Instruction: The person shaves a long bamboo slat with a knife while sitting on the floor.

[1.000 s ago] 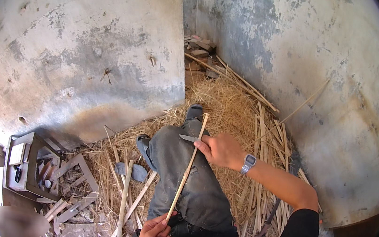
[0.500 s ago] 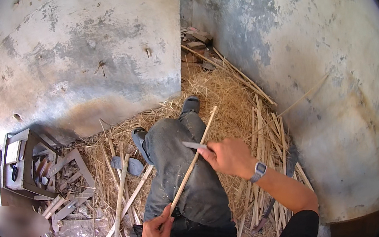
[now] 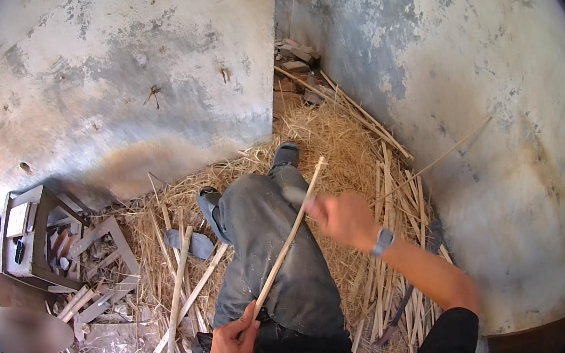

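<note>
A long pale split-wood strip [image 3: 281, 255] slants across my lap, its far end past my knees above the straw. Near my waist, my left hand [image 3: 234, 343] is closed around its near end. My right hand [image 3: 344, 219], smeared by motion, is closed on a knife whose grey blade [image 3: 293, 193] crosses the upper part of the strip. The handle is hidden in my fist. I wear a watch [image 3: 383, 242] on the right wrist. Under the strip are my legs in dark grey trousers [image 3: 257, 209].
Straw-like shavings [image 3: 350, 142] cover the floor, with a pile of strips [image 3: 385, 260] along the right wall. More strips [image 3: 178, 291] lie left of my legs. A wooden stool-like frame [image 3: 35, 238] stands at left beside scrap wood. Bricks [image 3: 297, 58] fill the far corner.
My right hand and the knife have moved a little up the strip, away from me. The left hand and the strip have hardly moved.
</note>
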`<move>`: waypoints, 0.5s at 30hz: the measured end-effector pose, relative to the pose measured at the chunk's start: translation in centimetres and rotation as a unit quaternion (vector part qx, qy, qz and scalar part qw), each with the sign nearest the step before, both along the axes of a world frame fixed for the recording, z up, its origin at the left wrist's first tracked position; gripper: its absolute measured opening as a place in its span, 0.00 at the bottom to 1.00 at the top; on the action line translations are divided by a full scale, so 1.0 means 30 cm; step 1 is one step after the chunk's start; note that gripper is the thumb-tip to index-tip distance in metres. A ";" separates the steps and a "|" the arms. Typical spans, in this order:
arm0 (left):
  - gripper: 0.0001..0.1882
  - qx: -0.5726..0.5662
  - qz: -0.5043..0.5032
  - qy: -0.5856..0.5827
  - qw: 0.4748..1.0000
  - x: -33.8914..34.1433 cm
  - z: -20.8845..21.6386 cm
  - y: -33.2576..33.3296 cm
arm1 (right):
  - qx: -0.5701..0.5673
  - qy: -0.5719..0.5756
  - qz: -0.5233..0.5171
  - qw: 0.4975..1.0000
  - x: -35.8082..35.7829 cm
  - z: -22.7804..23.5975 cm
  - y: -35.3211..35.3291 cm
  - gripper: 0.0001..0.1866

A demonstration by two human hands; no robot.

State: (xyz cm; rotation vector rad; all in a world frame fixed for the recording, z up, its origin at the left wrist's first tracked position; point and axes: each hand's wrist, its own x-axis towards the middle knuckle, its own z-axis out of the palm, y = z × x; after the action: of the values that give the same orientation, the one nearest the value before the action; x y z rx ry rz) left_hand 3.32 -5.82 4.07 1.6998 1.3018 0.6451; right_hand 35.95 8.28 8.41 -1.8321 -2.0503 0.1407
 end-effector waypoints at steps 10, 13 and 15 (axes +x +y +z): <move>0.21 0.071 0.016 -0.099 0.992 -0.001 -0.107 -0.026 | 0.050 0.044 -0.125 0.990 0.216 0.056 0.147 0.33; 0.21 0.076 0.018 -0.109 0.991 -0.001 -0.102 -0.034 | 0.091 0.086 -0.112 0.986 0.193 0.049 0.117 0.32; 0.21 0.047 0.007 -0.089 0.995 -0.003 -0.072 -0.026 | 0.084 0.088 -0.094 0.988 0.189 0.057 0.093 0.32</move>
State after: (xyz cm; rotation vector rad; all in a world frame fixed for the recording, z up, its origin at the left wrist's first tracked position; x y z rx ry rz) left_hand 3.23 -6.62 1.90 1.6674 1.1746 0.8589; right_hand 41.61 11.06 10.12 -1.8281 -1.7071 0.0723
